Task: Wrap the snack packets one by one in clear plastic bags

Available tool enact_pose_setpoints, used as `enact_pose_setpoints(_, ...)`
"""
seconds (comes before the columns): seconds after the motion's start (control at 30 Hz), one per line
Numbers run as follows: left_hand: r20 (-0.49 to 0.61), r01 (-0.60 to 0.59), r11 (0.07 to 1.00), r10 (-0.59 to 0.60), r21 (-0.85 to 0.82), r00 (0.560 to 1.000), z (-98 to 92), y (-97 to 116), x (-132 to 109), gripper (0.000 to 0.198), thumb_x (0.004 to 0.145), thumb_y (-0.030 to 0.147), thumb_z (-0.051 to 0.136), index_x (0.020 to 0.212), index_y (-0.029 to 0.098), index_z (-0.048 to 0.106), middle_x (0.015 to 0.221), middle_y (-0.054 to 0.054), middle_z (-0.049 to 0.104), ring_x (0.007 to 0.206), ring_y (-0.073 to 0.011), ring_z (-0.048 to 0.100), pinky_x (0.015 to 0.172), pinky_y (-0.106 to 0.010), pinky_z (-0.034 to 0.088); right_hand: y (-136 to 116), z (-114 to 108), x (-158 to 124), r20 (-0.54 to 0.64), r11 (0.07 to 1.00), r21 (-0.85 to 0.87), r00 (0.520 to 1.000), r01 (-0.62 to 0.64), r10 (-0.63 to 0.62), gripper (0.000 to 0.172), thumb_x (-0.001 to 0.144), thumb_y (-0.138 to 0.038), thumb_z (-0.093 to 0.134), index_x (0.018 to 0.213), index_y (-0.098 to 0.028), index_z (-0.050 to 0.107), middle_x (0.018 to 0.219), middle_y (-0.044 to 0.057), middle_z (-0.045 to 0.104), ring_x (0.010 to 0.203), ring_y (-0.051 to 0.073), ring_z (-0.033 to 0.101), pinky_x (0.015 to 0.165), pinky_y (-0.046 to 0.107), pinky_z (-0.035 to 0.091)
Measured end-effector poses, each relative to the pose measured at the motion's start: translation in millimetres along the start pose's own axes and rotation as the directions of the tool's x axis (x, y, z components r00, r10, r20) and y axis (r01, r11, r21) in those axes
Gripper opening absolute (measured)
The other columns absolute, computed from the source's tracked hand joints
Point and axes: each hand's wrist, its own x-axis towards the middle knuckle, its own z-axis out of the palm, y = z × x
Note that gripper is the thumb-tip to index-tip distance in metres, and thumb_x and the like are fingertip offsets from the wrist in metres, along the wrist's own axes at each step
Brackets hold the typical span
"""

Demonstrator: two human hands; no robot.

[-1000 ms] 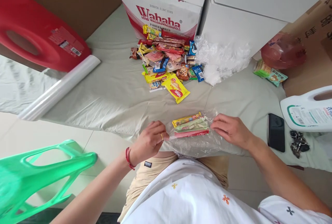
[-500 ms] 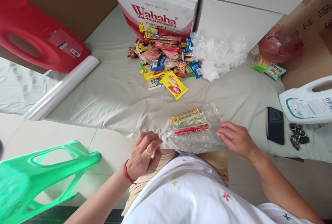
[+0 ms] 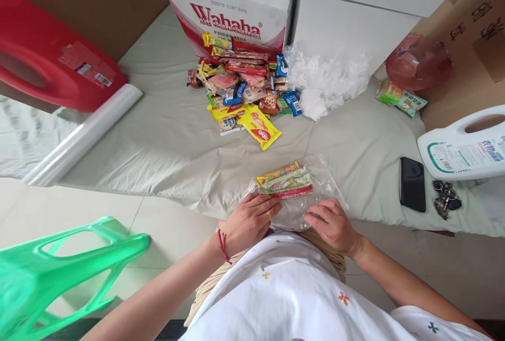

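A clear plastic bag (image 3: 323, 183) lies crinkled at the front edge of the cloth-covered surface. On it rest a yellow snack packet (image 3: 278, 172), a pale green packet (image 3: 288, 180) and a red packet (image 3: 295, 191), side by side. My left hand (image 3: 252, 217) lies flat on the bag's near left part, fingers stretched out, fingertips by the red packet. At the bag's near right part, my right hand (image 3: 331, 223) has its fingers bent in and closed on the plastic. Its thumb is partly hidden.
Behind lies a pile of wrapped snacks (image 3: 244, 83), beside crumpled clear plastic (image 3: 327, 78) and a Wahaha carton (image 3: 229, 12). To the right are a phone (image 3: 412, 184), keys (image 3: 446, 199) and a white jug (image 3: 465, 146). A plastic roll (image 3: 87, 133) and green stool (image 3: 79, 251) stand left.
Both hands have moved inward over the bag. My left hand has gone from curled beside it to flat on it; my right hand has shifted left and nearer to me.
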Motion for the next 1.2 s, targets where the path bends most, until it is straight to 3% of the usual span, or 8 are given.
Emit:
enact_pose_setpoints(0.2,-0.044,0.091,0.989,-0.096,-0.113,0.994,-5.5,-1,5,0.068,0.089,0.006,0.045,0.155,0.021,0.041,0.124,-0.013,0.075,0.114,-0.0244,0.072,0.101,-0.044,0.052,15,-36,74,-0.016,0.976,0.213,0.999,-0.031,0.035,0.028,0.106,-0.023,0.046,0.114,-0.026,0.073,0.104,0.008,0.071,0.093,0.019,0.065,0.083,0.032,0.053)
enact_pose_setpoints(0.4,-0.116,0.102,0.990,-0.113,-0.097,0.987,0.4,4,-4,0.064,0.091,0.014,0.054,0.152,0.020,0.034,0.120,-0.015,0.073,0.111,-0.0282,0.071,0.101,-0.049,0.052,25,-14,146,0.199,0.966,0.008,0.947,-0.257,0.250,0.026,0.107,-0.029,0.046,0.109,-0.022,0.072,0.102,0.006,0.069,0.087,0.018,0.067,0.073,0.028,0.045)
enact_pose_setpoints(0.53,-0.273,0.143,0.988,-0.121,0.061,0.954,19.8,7,-12,0.055,0.094,0.029,0.068,0.143,0.024,0.042,0.130,-0.018,0.067,0.121,-0.0315,0.066,0.098,-0.051,0.053,20,1,154,0.222,0.951,-0.089,0.925,-0.297,0.310,0.026,0.107,-0.027,0.044,0.110,-0.022,0.069,0.104,0.007,0.071,0.088,0.020,0.067,0.068,0.029,0.040)
enact_pose_setpoints(0.7,-0.347,0.271,0.960,-0.231,0.072,0.909,32.9,8,-4,0.015,0.096,0.025,0.064,0.111,0.025,0.063,0.117,-0.011,0.072,0.117,-0.0286,0.066,0.096,-0.048,0.052,17,6,147,0.166,0.944,-0.100,0.930,-0.315,0.328,0.028,0.108,-0.028,0.041,0.112,-0.021,0.067,0.106,0.007,0.071,0.089,0.021,0.068,0.067,0.030,0.039)
enact_pose_setpoints(0.8,-0.419,0.320,0.937,-0.348,-0.137,0.839,26.0,7,0,0.009,0.100,0.019,0.054,0.100,0.023,0.062,0.099,-0.007,0.073,0.104,-0.0231,0.068,0.088,-0.040,0.053,19,9,146,0.141,0.948,-0.085,0.938,-0.308,0.317,0.027,0.108,-0.027,0.041,0.111,-0.020,0.067,0.107,0.006,0.071,0.089,0.020,0.068,0.067,0.030,0.039)
enact_pose_setpoints(0.97,-0.489,0.687,0.685,-0.699,-0.244,0.523,7.9,-16,-9,0.021,0.101,0.033,0.053,0.085,0.022,0.061,0.081,-0.004,0.065,0.083,-0.0212,0.061,0.080,-0.037,0.051,24,14,145,0.109,0.950,-0.026,0.944,-0.311,0.311,0.024,0.106,-0.026,0.045,0.109,-0.020,0.068,0.106,0.005,0.072,0.087,0.019,0.067,0.068,0.030,0.039)
enact_pose_setpoints(1.07,-0.483,0.799,0.596,-0.725,-0.083,0.491,2.1,-33,-15,0.023,0.095,0.037,0.059,0.081,0.021,0.066,0.093,-0.010,0.067,0.100,-0.0290,0.061,0.097,-0.049,0.047,25,16,145,0.097,0.947,-0.003,0.943,-0.321,0.319,0.021,0.105,-0.026,0.048,0.107,-0.020,0.068,0.105,0.005,0.072,0.086,0.019,0.067,0.068,0.030,0.039)
enact_pose_setpoints(1.2,-0.443,0.801,0.591,-0.747,-0.098,0.497,1.4,-34,-12,0.033,0.100,0.044,0.051,0.112,0.022,0.073,0.128,-0.015,0.063,0.132,-0.0344,0.051,0.114,-0.056,0.038,24,18,144,0.087,0.947,0.022,0.945,-0.320,0.317,0.020,0.105,-0.025,0.048,0.105,-0.021,0.068,0.104,0.005,0.072,0.085,0.019,0.067,0.068,0.029,0.039)
